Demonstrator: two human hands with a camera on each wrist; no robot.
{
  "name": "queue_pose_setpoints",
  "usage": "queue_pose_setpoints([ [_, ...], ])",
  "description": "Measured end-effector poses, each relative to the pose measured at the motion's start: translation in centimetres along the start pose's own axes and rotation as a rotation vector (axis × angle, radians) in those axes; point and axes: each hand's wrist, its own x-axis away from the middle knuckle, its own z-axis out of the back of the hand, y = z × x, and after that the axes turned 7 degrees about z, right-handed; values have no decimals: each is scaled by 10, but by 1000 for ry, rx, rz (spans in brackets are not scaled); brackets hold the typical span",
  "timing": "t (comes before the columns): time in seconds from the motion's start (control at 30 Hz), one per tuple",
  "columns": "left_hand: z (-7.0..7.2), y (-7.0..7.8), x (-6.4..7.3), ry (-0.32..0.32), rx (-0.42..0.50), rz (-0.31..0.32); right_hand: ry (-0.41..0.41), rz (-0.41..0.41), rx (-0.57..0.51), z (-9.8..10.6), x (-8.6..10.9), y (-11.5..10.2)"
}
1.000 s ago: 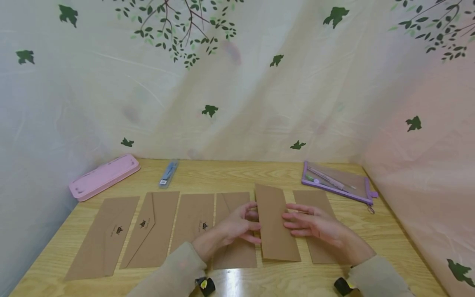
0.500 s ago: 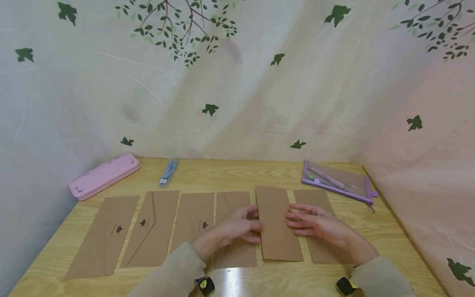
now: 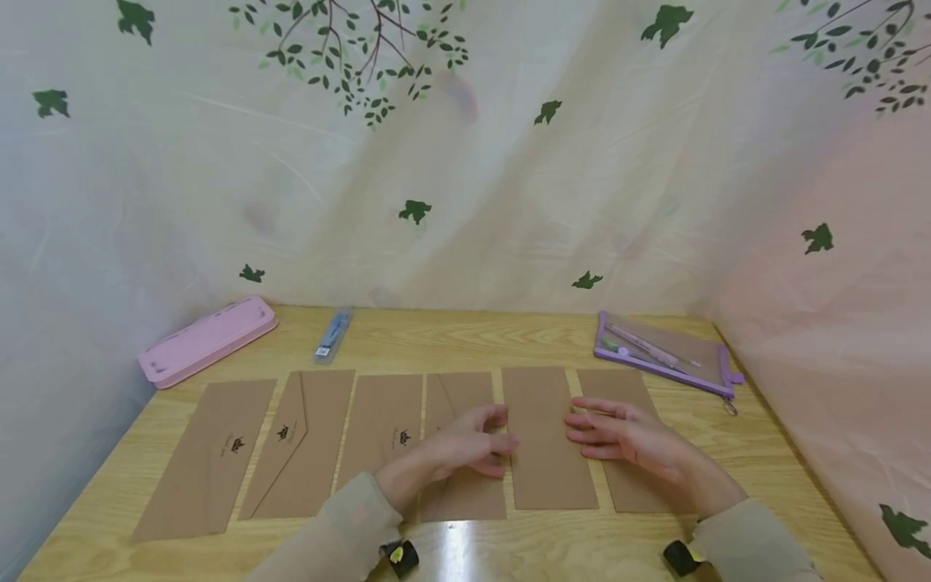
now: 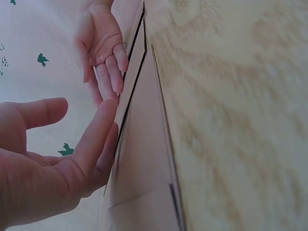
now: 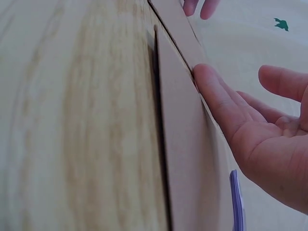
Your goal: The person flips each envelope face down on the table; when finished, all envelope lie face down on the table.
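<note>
A brown kraft envelope (image 3: 545, 453) lies flat on the table between both hands, its plain side up. My left hand (image 3: 469, 444) is at its left edge, fingers loosely bent over the neighbouring envelope (image 3: 461, 390), which shows its flap lines. Along the right edge rest the fingertips of my right hand (image 3: 633, 440), nearly straight, above the rightmost envelope (image 3: 614, 386). In the left wrist view the left hand (image 4: 57, 163) has its thumb spread from the fingers. The right wrist view has the right hand (image 5: 264, 130) palm up to the side, with a fingertip at the envelope's edge.
Further left in the row lie a crown-printed envelope (image 3: 378, 404), another with a pointed flap (image 3: 320, 453), and one at the far left (image 3: 189, 461). Behind them are a pink pencil case (image 3: 207, 339), a blue pack (image 3: 333, 335) and a purple-edged zip pouch (image 3: 658, 352).
The envelope between the hands, slightly raised and tilted before, has come down flat and shifted a little right. The right hand has moved slightly right; the left has barely moved.
</note>
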Motion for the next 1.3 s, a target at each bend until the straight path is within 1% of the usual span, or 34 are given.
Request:
queue_pose_setpoints([
  [0.2,1,-1,3,-11,2,-10,23,-6,-5,-4,-1,0],
  [0.33,2,1,7,-55,47,-27,16,4,-46,-10,-2,-5],
  [0.43,3,9,14,-94,61,-64,-7,47,-44,-22,-7,-15],
  [0.5,5,15,19,-98,47,-105,-15,87,-21,-32,-12,-23],
  [0.57,9,21,24,-85,14,-147,-16,132,20,-43,-17,-29],
  [0.63,14,24,29,-54,-34,-181,-14,156,48,-54,-22,-33],
  [0.7,20,25,33,-10,-98,-207,-8,158,57,-62,-26,-34],
  [0.77,26,25,38,35,-165,-221,0,152,41,-68,-31,-32],
  [0.87,35,24,45,86,-229,-228,20,143,-2,-75,-38,-26],
  [1.0,45,18,53,120,-236,-209,11,136,-37,-84,-46,-17],
  [1.13,53,10,57,161,-252,-188,-8,113,-39,-92,-51,-11],
  [1.3,57,0,59,190,-292,-191,10,80,-24,-97,-54,-5],
])
